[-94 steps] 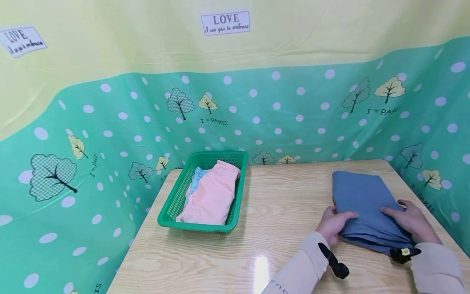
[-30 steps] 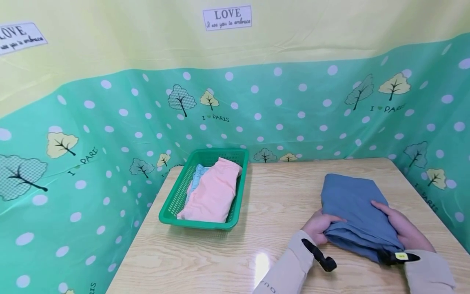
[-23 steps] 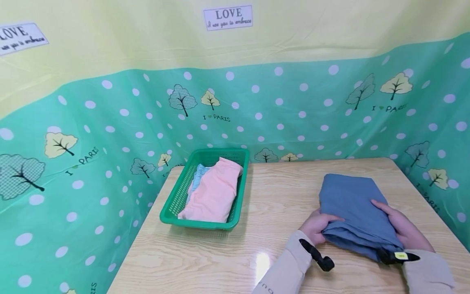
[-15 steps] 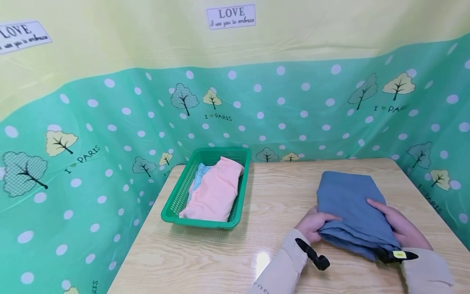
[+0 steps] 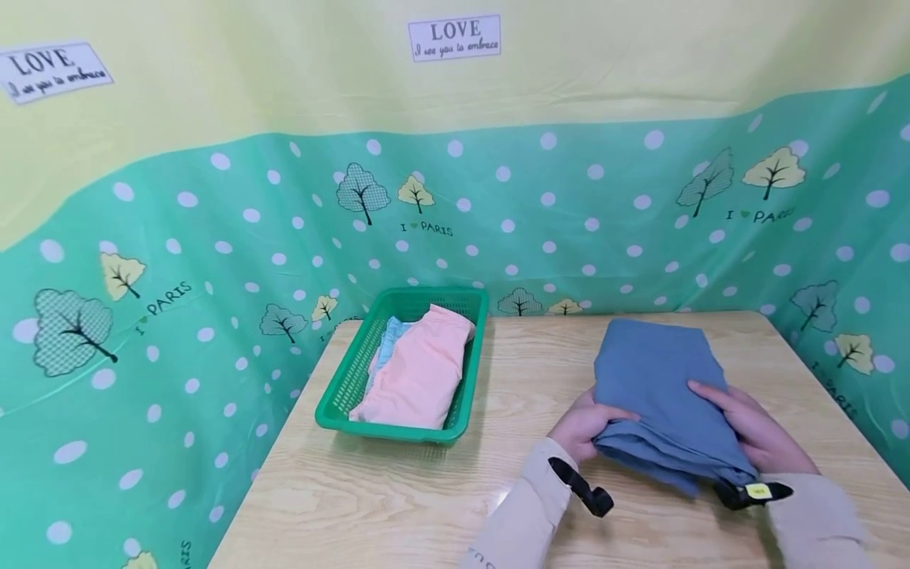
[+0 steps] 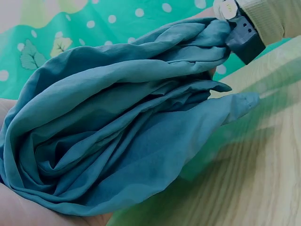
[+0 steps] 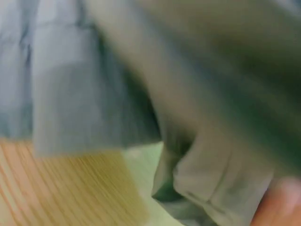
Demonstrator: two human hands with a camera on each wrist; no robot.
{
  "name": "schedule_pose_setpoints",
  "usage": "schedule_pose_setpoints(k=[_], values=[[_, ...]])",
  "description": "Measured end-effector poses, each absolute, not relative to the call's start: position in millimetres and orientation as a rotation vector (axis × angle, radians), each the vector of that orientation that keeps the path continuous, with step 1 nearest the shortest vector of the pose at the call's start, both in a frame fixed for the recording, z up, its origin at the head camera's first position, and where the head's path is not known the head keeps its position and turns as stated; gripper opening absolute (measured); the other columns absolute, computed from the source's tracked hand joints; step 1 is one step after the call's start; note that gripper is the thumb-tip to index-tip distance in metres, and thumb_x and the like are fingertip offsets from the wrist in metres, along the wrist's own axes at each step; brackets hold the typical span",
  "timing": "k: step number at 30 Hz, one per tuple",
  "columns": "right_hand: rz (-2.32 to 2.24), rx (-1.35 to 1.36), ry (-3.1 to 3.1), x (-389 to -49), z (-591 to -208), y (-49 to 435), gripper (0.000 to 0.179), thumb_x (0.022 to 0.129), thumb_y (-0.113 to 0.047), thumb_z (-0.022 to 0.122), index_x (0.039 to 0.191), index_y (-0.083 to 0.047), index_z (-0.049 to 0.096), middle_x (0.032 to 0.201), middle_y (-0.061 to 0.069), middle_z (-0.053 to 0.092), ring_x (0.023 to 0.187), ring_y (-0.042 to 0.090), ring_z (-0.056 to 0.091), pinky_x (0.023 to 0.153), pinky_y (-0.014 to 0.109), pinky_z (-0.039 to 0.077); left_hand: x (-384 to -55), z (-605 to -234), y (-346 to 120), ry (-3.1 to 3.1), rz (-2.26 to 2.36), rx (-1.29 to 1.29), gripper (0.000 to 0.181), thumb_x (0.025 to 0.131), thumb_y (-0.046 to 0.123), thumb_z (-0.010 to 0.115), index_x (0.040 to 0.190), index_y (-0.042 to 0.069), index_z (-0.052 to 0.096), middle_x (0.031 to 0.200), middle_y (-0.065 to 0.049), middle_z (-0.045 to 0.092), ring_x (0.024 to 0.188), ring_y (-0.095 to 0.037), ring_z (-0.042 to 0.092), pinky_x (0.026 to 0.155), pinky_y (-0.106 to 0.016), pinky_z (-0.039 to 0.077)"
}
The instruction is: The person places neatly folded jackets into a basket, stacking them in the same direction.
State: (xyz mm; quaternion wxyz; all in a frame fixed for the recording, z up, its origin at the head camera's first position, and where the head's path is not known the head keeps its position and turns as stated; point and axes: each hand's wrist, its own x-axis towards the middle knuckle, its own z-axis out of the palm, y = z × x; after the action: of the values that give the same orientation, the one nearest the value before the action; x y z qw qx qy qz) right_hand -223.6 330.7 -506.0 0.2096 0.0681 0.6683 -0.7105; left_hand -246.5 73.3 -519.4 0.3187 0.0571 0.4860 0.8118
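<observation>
A folded blue garment [image 5: 657, 395] is held between both hands at the right of the table, its layered near edge sagging. My left hand [image 5: 584, 427] grips its left side, thumb on top and fingers underneath out of sight. On the right side my right hand [image 5: 753, 427] holds it the same way, thumb lying over the cloth. In the left wrist view the loose folds of the garment [image 6: 108, 122] hang above the tabletop. The right wrist view is blurred; the cloth [image 7: 75, 89] fills much of it.
A green plastic basket [image 5: 329, 411] stands at the left back of the table [image 5: 384, 506]. Inside lie a folded pink garment [image 5: 419, 371] and a light blue one [image 5: 391, 340]. A patterned curtain [image 5: 512, 197] encloses the back and sides.
Both hands have shifted the blue garment leftward, and it looks lifted off the table now. The basket and its clothes stay where they were; the head view has turned slightly.
</observation>
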Motion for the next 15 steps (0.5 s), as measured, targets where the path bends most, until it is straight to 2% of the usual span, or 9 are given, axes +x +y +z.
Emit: schedule_pose_setpoints(k=[2,4,6,8,10,12,15], values=[[-1.970,0.163,1.901,-223.6,-503.0,324.0,0.095,0.107,-0.048,0.046,0.160,-0.005,-0.020,0.168,0.022,-0.003,0.098,-0.015,0.053,0.087,0.017,0.052,-247.3,-514.9,66.1,1.283,2.132,0.158,0.060,0.087,-0.008,0.068,0.135,0.026,0.058,0.125,-0.005,0.068,0.108,-0.023,0.069,0.087,-0.035,0.060],[-1.956,0.131,1.953,-223.5,-500.9,317.4,0.093,0.107,-0.046,0.047,0.161,-0.001,-0.013,0.162,0.022,0.019,0.100,-0.013,0.055,0.087,0.019,0.053,-247.9,-511.5,58.8,1.295,2.137,0.170,0.061,0.087,-0.008,0.068,0.136,0.026,0.058,0.126,-0.005,0.067,0.108,-0.022,0.069,0.086,-0.033,0.060],[-1.946,0.093,1.992,-223.9,-499.6,311.4,0.089,0.107,-0.043,0.047,0.161,0.002,-0.008,0.149,0.011,0.041,0.102,-0.011,0.056,0.087,0.021,0.054,-248.1,-508.2,51.8,1.310,2.141,0.172,0.061,0.086,-0.008,0.069,0.137,0.025,0.057,0.127,-0.005,0.067,0.109,-0.021,0.068,0.085,-0.032,0.060],[-1.941,0.060,2.014,-224.7,-498.6,305.9,0.086,0.108,-0.041,0.048,0.161,0.004,-0.003,0.139,0.000,0.049,0.104,-0.010,0.057,0.088,0.022,0.054,-248.6,-506.4,45.4,1.338,2.146,0.174,0.063,0.085,-0.008,0.070,0.138,0.025,0.057,0.128,-0.005,0.067,0.109,-0.021,0.068,0.085,-0.031,0.059],[-1.935,0.033,2.032,-226.0,-497.8,300.8,0.084,0.108,-0.039,0.048,0.161,0.003,-0.001,0.142,0.003,0.048,0.106,-0.010,0.056,0.088,0.021,0.054,-249.1,-504.9,39.8,1.365,2.153,0.170,0.065,0.085,-0.008,0.070,0.138,0.026,0.057,0.129,-0.005,0.066,0.110,-0.021,0.067,0.085,-0.030,0.059],[-1.922,0.005,2.045,-227.3,-496.7,295.8,0.084,0.108,-0.039,0.048,0.162,0.002,-0.002,0.156,0.015,0.036,0.114,-0.006,0.053,0.088,0.019,0.052,-249.7,-504.1,35.0,1.398,2.154,0.160,0.066,0.084,-0.007,0.071,0.139,0.026,0.056,0.130,-0.005,0.066,0.111,-0.021,0.066,0.086,-0.031,0.059],[-1.903,-0.035,2.060,-229.8,-494.8,288.6,0.086,0.108,-0.039,0.048,0.163,-0.002,-0.006,0.168,0.026,0.008,0.139,0.016,0.042,0.088,0.015,0.048,-250.0,-502.6,28.7,1.466,2.151,0.135,0.068,0.083,-0.005,0.072,0.141,0.026,0.054,0.132,-0.005,0.064,0.114,-0.023,0.065,0.089,-0.034,0.058]])
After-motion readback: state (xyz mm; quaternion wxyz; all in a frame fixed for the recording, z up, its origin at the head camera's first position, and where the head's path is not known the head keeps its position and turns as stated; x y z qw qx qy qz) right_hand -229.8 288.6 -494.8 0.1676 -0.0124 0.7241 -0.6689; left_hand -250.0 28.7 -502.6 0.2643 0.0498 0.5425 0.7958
